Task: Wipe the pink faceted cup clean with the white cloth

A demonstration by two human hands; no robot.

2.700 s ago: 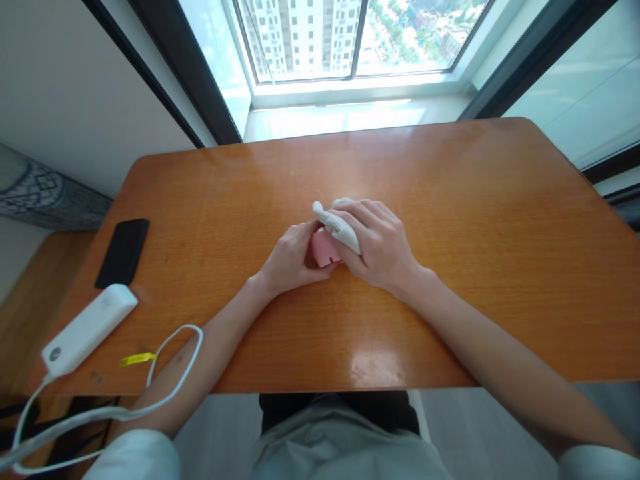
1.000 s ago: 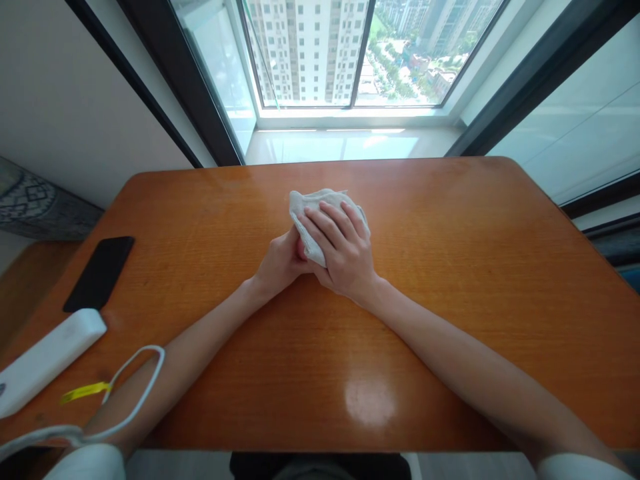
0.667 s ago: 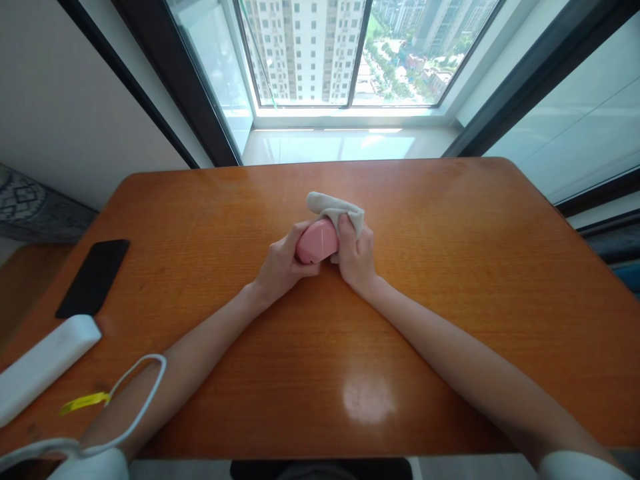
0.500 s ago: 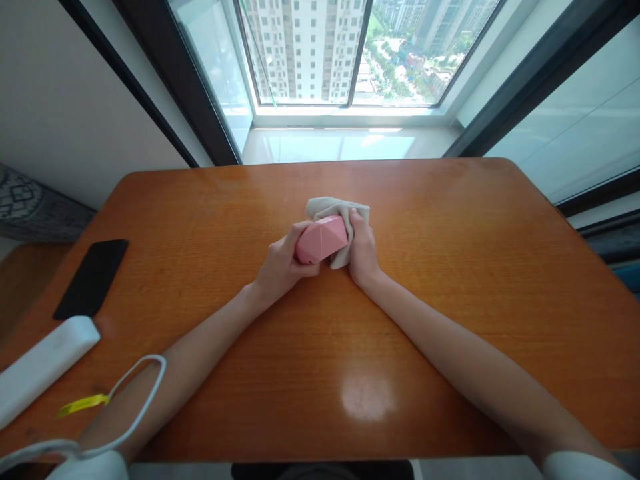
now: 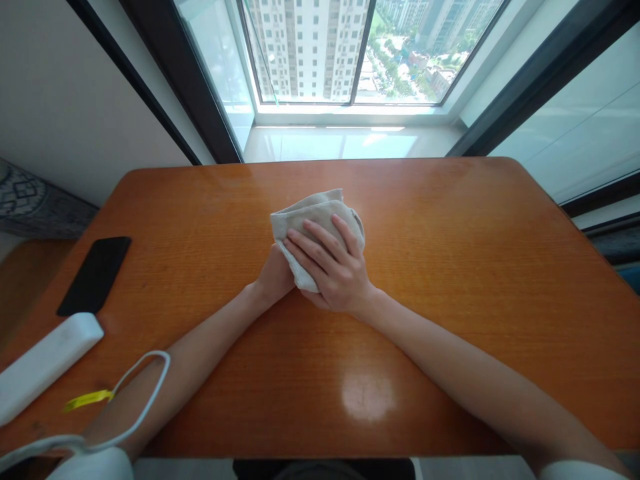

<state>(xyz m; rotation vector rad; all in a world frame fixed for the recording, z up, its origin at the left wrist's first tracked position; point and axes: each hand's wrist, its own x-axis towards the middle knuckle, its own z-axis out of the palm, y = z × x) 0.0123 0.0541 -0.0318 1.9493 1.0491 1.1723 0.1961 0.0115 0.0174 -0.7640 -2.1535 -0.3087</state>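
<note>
A folded pale grey cloth [image 5: 313,208] is draped over my two hands' meeting point above the middle of the table. My right hand [image 5: 341,275] lies across the cloth, its fingers curved over it and pressing it down. Beneath, my left hand [image 5: 277,273] is partly covered, with its fingers out of sight under the cloth. The pink faceted object that it gripped half a second ago is now hidden by the cloth and my right hand.
On the left of the brown wooden table [image 5: 450,267] lie a black phone-like slab [image 5: 95,275] and a long white object [image 5: 50,367]. A white cable [image 5: 163,383] with a yellow tag [image 5: 89,400] loops over my left forearm. A window [image 5: 350,60] stands beyond the table.
My right hand has turned from the object's right side to lie over its top, carrying the cloth left across it. The pink object has gone out of sight. My left hand stays nearly in place.
</note>
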